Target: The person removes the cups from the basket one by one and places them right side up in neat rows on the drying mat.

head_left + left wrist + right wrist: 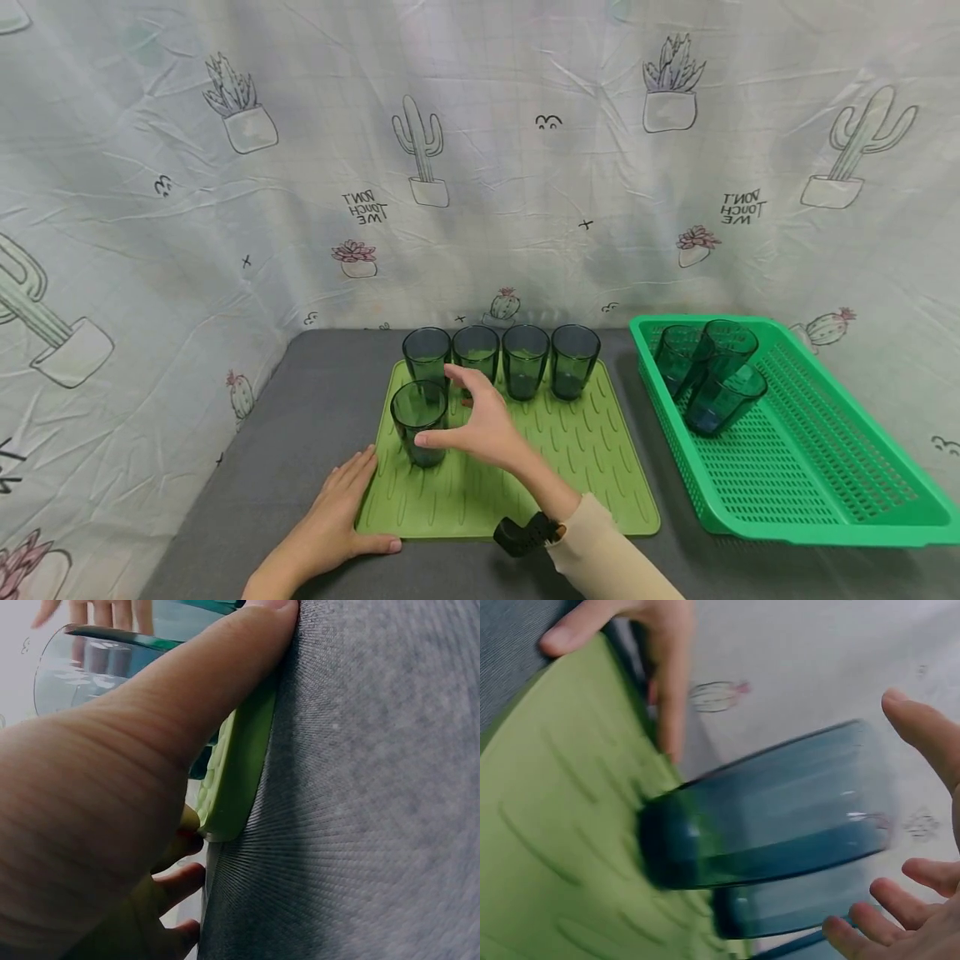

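Note:
A tinted drinking glass (pixel 417 412) stands upright near the left side of a green ribbed mat (pixel 555 475). My right hand (pixel 486 427) is just to its right, thumb and fingers spread wide; in the right wrist view a gap shows between the fingers and the glass (pixel 780 814). Behind it, a row of several matching glasses (pixel 525 362) stands along the mat's back edge. My left hand (pixel 330 517) rests at the mat's front left corner, fingers stretched along the left side and thumb along the front edge.
A green plastic basket (pixel 825 533) sits to the right of the mat, with three more glasses (pixel 727 400) leaning together in its back left part. Grey cloth (pixel 300 417) covers the table. A cactus-print curtain (pixel 510 167) hangs behind and at the sides.

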Demonstrator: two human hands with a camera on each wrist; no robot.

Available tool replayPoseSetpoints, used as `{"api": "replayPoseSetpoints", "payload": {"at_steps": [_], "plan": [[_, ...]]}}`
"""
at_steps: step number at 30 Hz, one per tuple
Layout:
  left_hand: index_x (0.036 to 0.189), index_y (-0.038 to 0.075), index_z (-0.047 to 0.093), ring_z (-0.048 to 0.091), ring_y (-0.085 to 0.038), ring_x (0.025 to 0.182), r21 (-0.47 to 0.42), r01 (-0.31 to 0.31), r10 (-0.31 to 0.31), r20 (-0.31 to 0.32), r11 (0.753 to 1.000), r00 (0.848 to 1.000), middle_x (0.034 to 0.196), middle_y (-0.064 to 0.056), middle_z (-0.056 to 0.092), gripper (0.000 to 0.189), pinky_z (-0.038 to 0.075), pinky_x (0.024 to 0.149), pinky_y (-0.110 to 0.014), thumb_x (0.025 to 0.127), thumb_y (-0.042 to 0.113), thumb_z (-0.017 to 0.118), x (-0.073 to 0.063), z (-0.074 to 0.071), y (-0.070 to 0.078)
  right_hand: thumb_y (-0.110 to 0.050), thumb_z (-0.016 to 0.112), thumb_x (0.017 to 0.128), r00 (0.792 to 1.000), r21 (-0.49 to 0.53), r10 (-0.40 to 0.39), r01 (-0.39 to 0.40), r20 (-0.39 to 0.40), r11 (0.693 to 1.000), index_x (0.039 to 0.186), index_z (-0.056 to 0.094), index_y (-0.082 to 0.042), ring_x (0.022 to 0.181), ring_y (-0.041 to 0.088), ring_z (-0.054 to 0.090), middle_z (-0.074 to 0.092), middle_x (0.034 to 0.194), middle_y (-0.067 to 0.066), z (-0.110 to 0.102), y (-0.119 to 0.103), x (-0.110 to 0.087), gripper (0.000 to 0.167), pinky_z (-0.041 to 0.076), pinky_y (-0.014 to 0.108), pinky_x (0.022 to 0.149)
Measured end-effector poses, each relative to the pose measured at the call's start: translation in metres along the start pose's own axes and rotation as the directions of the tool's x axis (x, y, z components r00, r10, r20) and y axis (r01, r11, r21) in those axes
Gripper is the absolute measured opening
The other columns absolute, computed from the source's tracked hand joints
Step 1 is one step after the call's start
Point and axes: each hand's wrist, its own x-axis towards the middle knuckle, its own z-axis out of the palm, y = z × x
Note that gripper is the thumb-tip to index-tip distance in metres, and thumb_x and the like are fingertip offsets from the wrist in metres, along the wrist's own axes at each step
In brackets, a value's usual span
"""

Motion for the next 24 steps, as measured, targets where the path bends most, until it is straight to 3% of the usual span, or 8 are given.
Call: {"api": "replayPoseSetpoints", "payload": {"at_steps": [5,10,15,19,24], "plan": [[0.152,-0.007,0.026,0.018,-0.044,0.143,0.006,-0.005,0.005,-0.007,1.0,1.0,0.157,-0.024,0.023,0.127,0.012,0.11,-0.065,0.067,0.072,0.075,-0.001,0.0,-0.001,-0.032,0.089,0.074,0.996,0.012,-0.032,0.033,-0.083,0.999,0.15,0.041,-0.023,0.132,0.018,0.04,0.04,0.147,-0.001,-0.024,-0.016,-0.014,0.091,0.041,0.038,0.103],[0.153,-0.006,0.025,0.017,-0.044,0.143,0.005,-0.001,0.001,0.002,1.0,1.0,0.158,-0.023,0.021,0.126,0.012,0.11,-0.065,0.067,0.072,0.075,-0.001,0.0,0.0,-0.027,0.087,0.078,0.99,-0.036,-0.09,0.087,-0.113,0.996,0.149,0.043,-0.021,0.131,0.019,0.042,0.043,0.145,0.0,-0.064,-0.035,-0.035,0.084,0.04,0.04,0.104],[0.153,-0.006,0.025,0.016,-0.045,0.143,-0.01,0.013,-0.012,0.019,1.0,1.0,0.158,-0.023,0.021,0.126,0.011,0.11,-0.066,0.067,0.073,0.074,-0.001,-0.001,0.0,-0.024,0.084,0.082,0.983,-0.104,-0.115,0.101,-0.143,0.989,0.145,0.047,-0.023,0.13,0.019,0.044,0.044,0.144,-0.003,-0.115,-0.054,-0.059,0.072,0.043,0.038,0.102],[0.153,-0.006,0.024,0.016,-0.045,0.143,-0.002,0.017,-0.017,0.025,1.0,1.0,0.158,-0.024,0.02,0.127,0.011,0.11,-0.065,0.067,0.073,0.073,-0.002,0.0,0.0,-0.016,0.08,0.086,0.983,-0.087,-0.093,0.081,-0.155,0.993,0.144,0.049,-0.023,0.126,0.02,0.05,0.046,0.143,-0.002,-0.157,-0.066,-0.077,0.066,0.047,0.031,0.097],[0.153,-0.006,0.025,0.016,-0.045,0.143,0.009,0.01,-0.01,0.018,1.0,1.0,0.158,-0.023,0.021,0.127,0.012,0.11,-0.065,0.067,0.073,0.073,-0.001,0.001,-0.001,-0.005,0.071,0.092,0.986,-0.06,-0.054,0.045,-0.155,0.997,0.145,0.05,-0.015,0.118,0.022,0.058,0.05,0.141,0.007,-0.222,-0.079,-0.082,0.058,0.051,0.028,0.09]]}}
